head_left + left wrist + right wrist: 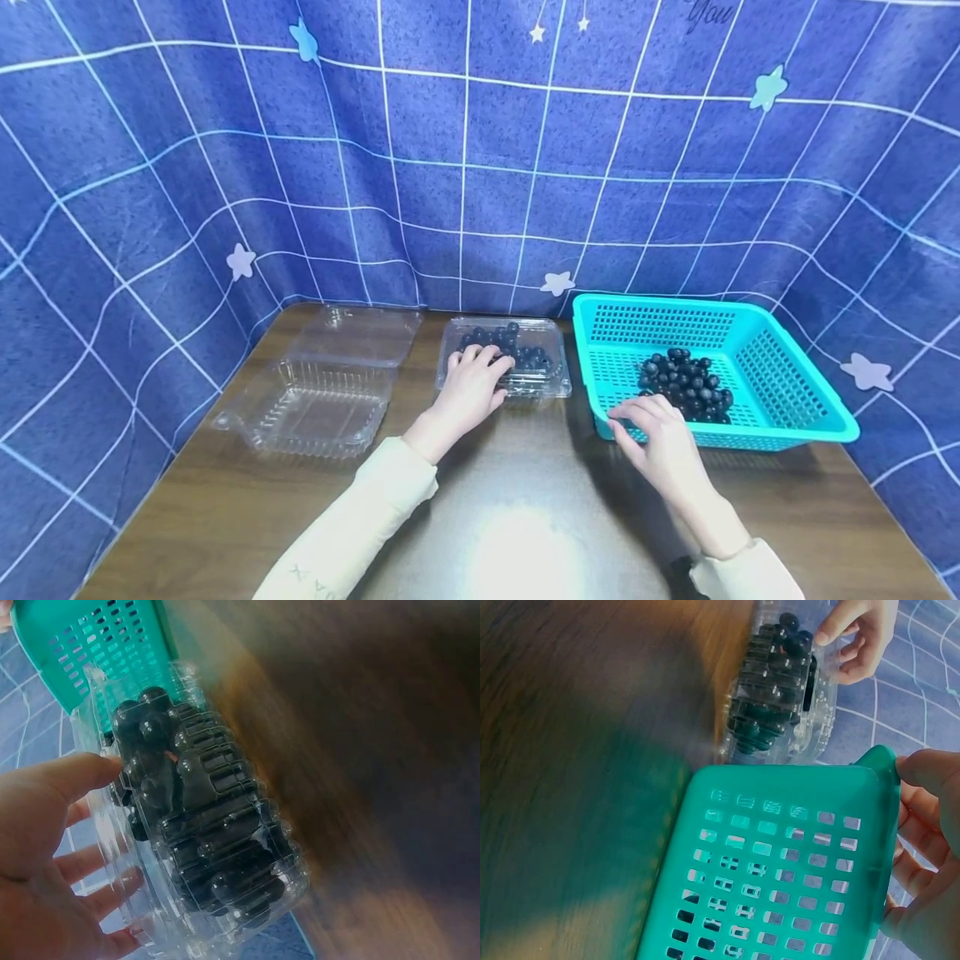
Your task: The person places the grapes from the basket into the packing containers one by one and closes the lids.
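A closed clear plastic clamshell box (504,358) packed with dark round berries — blueberries (501,340) by the look of them, though the wrist views are too smeared to be sure — stands near the far edge of the brown wooden table (525,517), about midway along it. The left hand (471,387) lies on the box's near left corner, fingers spread and only lightly bent over the lid, thumb against the near wall; it rests there rather than clamping, and the left wrist view shows the thumb tip (90,769) touching the clear wall with the other fingers fanned out beside it. Just to the right of the box, almost touching it, sits a turquoise perforated plastic basket (780,417) that reaches toward the table's right edge, with a heap of loose berries (688,385) on its floor. The right hand (663,446) is at the basket's near left corner, fingers curled over the rim and thumb on the outer wall, grasping that rim. Toward the table's far left corner lies an empty clamshell container (322,392), lid swung open behind its tray, well apart from both hands. A blue grid-patterned cloth with pale stars (480,167) hangs behind and around the table.
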`<state>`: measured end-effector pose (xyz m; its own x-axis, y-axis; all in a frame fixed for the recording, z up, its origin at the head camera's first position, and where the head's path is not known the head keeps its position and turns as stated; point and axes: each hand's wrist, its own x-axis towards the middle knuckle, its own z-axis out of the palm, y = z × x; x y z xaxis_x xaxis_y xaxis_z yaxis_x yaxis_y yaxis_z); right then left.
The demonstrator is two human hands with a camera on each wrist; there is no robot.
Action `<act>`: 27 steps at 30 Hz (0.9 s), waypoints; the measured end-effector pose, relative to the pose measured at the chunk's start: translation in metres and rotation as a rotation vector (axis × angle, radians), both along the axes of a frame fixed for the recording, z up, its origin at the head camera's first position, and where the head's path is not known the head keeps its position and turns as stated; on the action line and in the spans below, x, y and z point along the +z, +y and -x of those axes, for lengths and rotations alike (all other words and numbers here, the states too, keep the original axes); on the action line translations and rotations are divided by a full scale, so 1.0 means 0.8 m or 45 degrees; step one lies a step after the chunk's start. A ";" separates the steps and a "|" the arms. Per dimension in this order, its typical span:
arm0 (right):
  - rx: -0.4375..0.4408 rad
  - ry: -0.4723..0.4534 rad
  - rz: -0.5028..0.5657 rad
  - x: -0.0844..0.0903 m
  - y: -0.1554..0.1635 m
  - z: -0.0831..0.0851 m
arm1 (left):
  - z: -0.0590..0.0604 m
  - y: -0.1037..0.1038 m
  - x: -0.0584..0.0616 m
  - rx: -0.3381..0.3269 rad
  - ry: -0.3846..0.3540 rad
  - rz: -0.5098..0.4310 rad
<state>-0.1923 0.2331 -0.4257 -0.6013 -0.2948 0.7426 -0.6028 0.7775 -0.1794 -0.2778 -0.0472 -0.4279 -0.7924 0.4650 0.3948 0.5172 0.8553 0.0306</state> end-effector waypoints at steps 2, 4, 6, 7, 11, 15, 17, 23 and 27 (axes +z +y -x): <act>0.005 0.011 0.005 0.001 0.000 0.000 | 0.005 0.002 0.001 0.000 -0.006 0.004; 0.009 0.019 0.007 0.002 0.001 0.001 | 0.011 0.003 0.003 0.004 -0.010 0.011; 0.015 0.019 0.007 0.002 0.001 0.001 | 0.016 0.005 0.004 0.012 -0.014 0.019; 0.017 0.016 0.004 0.003 0.001 0.001 | 0.018 0.006 0.005 0.017 -0.017 0.024; 0.015 -0.020 -0.015 0.004 0.001 0.001 | 0.025 0.007 0.008 0.025 -0.048 0.027; 0.016 -0.047 -0.029 0.006 0.001 0.002 | 0.031 0.007 0.011 0.023 -0.080 0.023; 0.022 -0.048 -0.025 0.007 0.001 0.002 | 0.034 0.007 0.012 0.024 -0.088 0.027; 0.033 -0.043 -0.015 0.008 0.000 0.001 | 0.045 0.009 0.011 0.020 -0.079 0.013; 0.040 -0.044 -0.019 0.007 -0.001 0.000 | 0.049 0.010 0.010 0.022 -0.084 -0.001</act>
<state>-0.1923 0.2325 -0.4199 -0.6172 -0.3246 0.7167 -0.6203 0.7612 -0.1893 -0.3172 -0.0395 -0.4201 -0.8249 0.4506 0.3414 0.4989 0.8642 0.0650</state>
